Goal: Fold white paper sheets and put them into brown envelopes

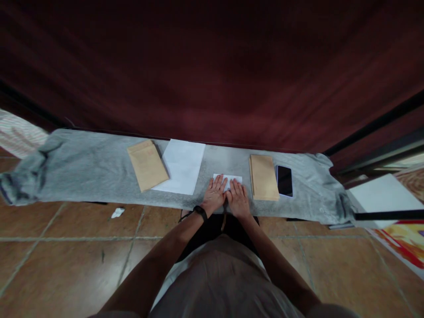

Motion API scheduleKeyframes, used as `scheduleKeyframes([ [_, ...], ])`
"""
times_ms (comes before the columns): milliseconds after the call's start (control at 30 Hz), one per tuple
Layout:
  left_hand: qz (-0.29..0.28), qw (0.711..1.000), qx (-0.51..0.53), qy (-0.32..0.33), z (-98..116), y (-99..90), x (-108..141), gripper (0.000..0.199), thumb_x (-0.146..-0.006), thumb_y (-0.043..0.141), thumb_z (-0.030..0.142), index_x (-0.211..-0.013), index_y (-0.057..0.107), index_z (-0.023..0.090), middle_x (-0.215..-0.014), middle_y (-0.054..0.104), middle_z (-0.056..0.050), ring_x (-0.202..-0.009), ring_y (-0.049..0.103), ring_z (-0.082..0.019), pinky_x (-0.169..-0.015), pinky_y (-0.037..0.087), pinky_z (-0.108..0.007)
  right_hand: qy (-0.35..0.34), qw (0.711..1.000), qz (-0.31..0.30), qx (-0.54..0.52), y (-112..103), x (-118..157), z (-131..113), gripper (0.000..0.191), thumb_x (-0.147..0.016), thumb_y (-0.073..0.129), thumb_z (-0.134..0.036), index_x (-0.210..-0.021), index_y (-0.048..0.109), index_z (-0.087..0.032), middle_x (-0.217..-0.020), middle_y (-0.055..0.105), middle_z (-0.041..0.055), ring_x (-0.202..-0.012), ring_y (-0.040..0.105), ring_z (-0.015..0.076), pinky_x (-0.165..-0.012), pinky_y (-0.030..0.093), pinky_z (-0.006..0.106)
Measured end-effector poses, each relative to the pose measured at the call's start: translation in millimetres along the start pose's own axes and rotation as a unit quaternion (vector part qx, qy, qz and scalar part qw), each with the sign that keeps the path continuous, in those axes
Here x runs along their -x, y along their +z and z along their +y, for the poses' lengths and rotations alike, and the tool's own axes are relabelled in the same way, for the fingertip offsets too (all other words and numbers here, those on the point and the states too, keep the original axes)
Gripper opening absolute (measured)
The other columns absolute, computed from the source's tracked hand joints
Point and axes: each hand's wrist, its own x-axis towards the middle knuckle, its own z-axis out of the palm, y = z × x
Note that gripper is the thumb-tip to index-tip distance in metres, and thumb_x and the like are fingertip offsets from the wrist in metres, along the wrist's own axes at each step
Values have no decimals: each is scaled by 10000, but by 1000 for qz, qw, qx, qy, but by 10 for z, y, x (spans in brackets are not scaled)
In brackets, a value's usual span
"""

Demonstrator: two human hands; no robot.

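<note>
A small piece of white paper (237,178), which looks folded, lies at the front of a narrow surface covered in grey cloth (92,168). My left hand (214,193) rests flat on its left part, fingers stretched out. On its right part my right hand (237,198) also lies flat, close beside the left. Both hands cover much of the paper. Left of them are white sheets (183,165), with brown envelopes (148,165) overlapping their left edge. Another stack of brown envelopes (264,177) lies to the right of my right hand.
A phone (285,181) with a dark screen touches the right envelope stack. Behind the surface hangs a dark red cloth (212,79). A white board (386,196) is at the far right. A crumpled white scrap (118,213) lies on the tiled floor (79,260).
</note>
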Motion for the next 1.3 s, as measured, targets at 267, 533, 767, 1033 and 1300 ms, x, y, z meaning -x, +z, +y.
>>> scheduleKeyframes([
  [267, 27, 999, 0, -35, -6, 8, 29, 649, -1015, 387, 479, -1567, 328, 145, -1656, 266, -145, -1543, 215, -277, -1252, 194, -472, 18, 999, 42, 12, -26, 273, 44, 584, -1067, 350, -400, -1529, 389, -46, -1555, 436, 202, -1444, 408, 308, -1186, 296, 495],
  [533, 56, 995, -14, -82, -157, 46, 230, 666, -1027, 345, 471, -1564, 309, 80, -1624, 325, -161, -1528, 263, -279, -1242, 243, -476, 27, 998, 56, 20, -46, 389, 92, 638, -1058, 375, -430, -1555, 330, -32, -1555, 424, 224, -1437, 420, 317, -1169, 335, 487],
  [767, 65, 994, -25, -82, -193, 17, 316, 621, -1035, 309, 401, -1548, 342, 53, -1608, 349, -168, -1520, 281, -284, -1244, 242, -494, 61, 997, 39, 9, -110, 243, 39, 578, -1057, 374, -383, -1529, 393, -51, -1551, 442, 200, -1441, 416, 321, -1177, 323, 510],
  [1033, 73, 994, -27, -80, -217, 56, 307, 616, -1026, 320, 398, -1558, 340, 87, -1601, 374, -148, -1518, 288, -281, -1239, 258, -499, 13, 1000, 0, -24, 5, -226, -158, 490, -1039, 430, -326, -1492, 475, -145, -1542, 478, 135, -1445, 421, 257, -1189, 320, 464],
  [1300, 84, 993, -26, -74, -247, 93, 316, 631, -1030, 314, 423, -1569, 319, 95, -1602, 366, -157, -1521, 281, -287, -1242, 241, -522, 67, 997, 37, 9, 108, -128, 12, 547, -1062, 354, -362, -1523, 410, -73, -1553, 444, 174, -1453, 407, 286, -1181, 312, 484],
])
